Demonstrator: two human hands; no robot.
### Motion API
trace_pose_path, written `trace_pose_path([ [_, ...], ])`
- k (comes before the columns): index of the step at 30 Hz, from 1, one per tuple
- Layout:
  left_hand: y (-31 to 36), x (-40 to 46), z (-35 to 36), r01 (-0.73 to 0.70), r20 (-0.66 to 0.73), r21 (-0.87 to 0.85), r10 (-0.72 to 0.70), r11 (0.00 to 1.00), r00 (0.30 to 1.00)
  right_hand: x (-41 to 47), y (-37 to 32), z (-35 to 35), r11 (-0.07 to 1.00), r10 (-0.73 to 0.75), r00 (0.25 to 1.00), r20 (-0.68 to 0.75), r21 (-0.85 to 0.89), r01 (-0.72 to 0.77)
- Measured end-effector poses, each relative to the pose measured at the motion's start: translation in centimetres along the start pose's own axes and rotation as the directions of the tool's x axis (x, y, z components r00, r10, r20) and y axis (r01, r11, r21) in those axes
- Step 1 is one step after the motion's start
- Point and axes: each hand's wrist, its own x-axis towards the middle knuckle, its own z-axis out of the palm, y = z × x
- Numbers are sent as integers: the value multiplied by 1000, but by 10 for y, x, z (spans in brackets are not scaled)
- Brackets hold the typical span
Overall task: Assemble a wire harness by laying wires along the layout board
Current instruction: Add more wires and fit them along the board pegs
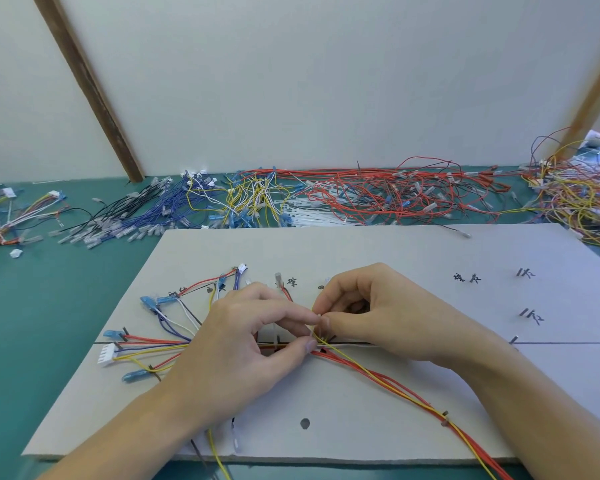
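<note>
A grey layout board (pixel 361 244) lies on a green table (pixel 49 306), and both hands meet over its middle, where the wires are gathered along a black line drawn across the board. The left hand (pixel 243 337) comes in from the lower left with its fingers curled; its thumb and forefinger pinch the wire bundle (pixel 388 379) at the point where the red and yellow strands cross the line. The right hand (pixel 371 310) reaches in from the lower right, fingers bent, with thumb and forefinger closed together on a thin pale strip, seemingly a cable tie (pixel 321 327), just above the bundle; the fingertips of both hands nearly touch. From the pinch point the red and yellow wires run down to the right across the board and off its near edge, passing a small peg (pixel 445 418). To the left of the hands the wires fan out to blue-sleeved terminals (pixel 149 301) and a white connector (pixel 106 355) resting on the board. More pegs and handwritten marks (pixel 466 278) stand on the right part of the board. Along the wall behind the board lie loose heaps of spare wires: black and blue ones (pixel 136 216), yellow and white ones (pixel 250 199), and a large red heap (pixel 395 192).
</note>
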Motion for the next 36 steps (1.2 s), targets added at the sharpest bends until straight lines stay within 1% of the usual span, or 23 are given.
trace_pose_path([
  [4, -2, -1, 0, 7, -1, 4, -7, 1000, 1000, 0, -1, 0, 1000, 5, 1000, -3, -4, -5],
  [9, -3, -1, 1, 18, 12, -50, -17, 999, 1000, 0, -2, 1, 1000, 9, 1000, -11, 2, -9],
  [25, -1, 0, -1, -7, 4, 18, 7, 1000, 1000, 0, 0, 1, 1000, 5, 1000, -9, -4, -5],
  [29, -1, 0, -2, 12, 1, -42, -12, 999, 1000, 1, 0, 1, 1000, 10, 1000, -17, 3, -10],
  [36, -1, 1, -3, 7, 3, -62, -6, 998, 1000, 0, 0, 0, 1000, 16, 1000, -6, 14, -16],
])
